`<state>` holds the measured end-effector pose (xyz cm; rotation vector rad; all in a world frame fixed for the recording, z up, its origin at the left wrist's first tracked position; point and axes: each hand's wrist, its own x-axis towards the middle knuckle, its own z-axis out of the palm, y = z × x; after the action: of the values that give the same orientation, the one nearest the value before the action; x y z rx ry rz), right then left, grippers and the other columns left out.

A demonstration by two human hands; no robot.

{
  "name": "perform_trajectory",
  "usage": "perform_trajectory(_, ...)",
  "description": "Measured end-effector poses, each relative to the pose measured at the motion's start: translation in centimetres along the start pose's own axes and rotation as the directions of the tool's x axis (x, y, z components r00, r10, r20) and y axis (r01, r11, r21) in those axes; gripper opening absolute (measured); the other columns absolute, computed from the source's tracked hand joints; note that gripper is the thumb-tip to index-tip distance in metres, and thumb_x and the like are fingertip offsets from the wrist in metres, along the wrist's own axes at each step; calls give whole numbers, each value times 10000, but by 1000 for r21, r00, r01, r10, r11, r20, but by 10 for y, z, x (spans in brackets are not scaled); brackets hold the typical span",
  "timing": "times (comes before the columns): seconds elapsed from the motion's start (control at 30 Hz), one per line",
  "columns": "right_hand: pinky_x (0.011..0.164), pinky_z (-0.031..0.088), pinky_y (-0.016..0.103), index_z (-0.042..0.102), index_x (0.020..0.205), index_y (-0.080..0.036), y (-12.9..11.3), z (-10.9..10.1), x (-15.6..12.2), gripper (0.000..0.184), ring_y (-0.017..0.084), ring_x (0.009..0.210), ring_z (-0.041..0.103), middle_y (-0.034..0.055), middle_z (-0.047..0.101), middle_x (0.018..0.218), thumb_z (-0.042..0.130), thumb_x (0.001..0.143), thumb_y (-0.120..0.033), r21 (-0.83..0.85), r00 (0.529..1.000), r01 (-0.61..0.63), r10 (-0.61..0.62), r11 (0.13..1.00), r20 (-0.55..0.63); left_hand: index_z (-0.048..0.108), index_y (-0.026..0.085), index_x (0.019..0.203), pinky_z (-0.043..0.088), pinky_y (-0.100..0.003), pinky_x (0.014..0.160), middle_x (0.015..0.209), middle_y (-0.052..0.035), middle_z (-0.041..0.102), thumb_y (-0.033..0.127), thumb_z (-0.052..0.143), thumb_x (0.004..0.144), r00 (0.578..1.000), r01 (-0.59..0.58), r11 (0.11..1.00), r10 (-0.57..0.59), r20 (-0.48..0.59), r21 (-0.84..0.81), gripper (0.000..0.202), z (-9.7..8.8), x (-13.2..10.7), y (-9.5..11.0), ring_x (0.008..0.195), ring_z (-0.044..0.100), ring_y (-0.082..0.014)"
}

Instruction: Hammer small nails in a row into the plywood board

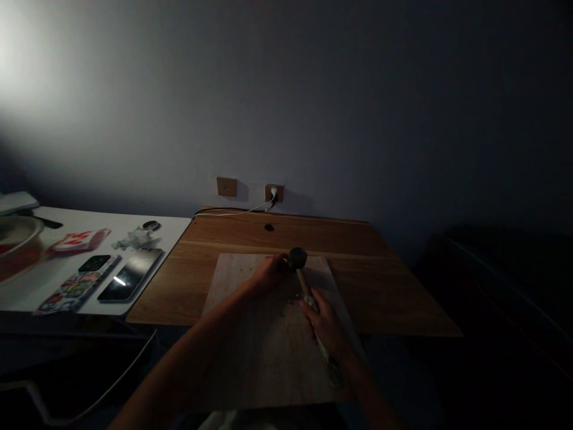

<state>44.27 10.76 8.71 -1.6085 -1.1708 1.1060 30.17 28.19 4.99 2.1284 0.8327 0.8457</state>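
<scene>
Over the wooden board (264,358), the right hand (326,323) gripped the hammer (304,282), its handle slanting from the board's near right corner toward its far edge. The left hand (270,272) lay nearer the hammer's head, fingers bent; whether they pinched anything couldn't be told.

The hammer (304,282) has a wooden-looking handle and a dark, matt head, too dim to tell as rubber or metal. Small bits (296,295) on the board (268,364) glint like metal. That board is pale, matt wood; the brown surface (170,289) beneath is smooth, grained wood. The phone (131,275) is glossy as glass, the wrapper (136,239) crumpled, translucent plastic, the wall (313,107) matt.
</scene>
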Motion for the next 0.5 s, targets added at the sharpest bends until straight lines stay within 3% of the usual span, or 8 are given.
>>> perform_trajectory(0.37,303,288,183,494,1246,-171,-1,5,-2,583,101,337,364,-133,410,454,545,829,-575,14,999,-39,39,999,0,593,161,1213,461,-248,646,828,-30,731,123,647,777,1000,-17,1000,17,-4,-20,440,1,0,-4,711,657,-163)
perform_trajectory(0.5,321,326,193,510,1212,-165,1,-3,-9,572,104,363,383,-121,426,474,552,831,-590,19,998,-41,42,999,-44,611,159,1144,492,-269,730,972,-61,690,154,683,763,1000,-7,995,8,-8,102,388,-7,-1,2,836,647,-174)
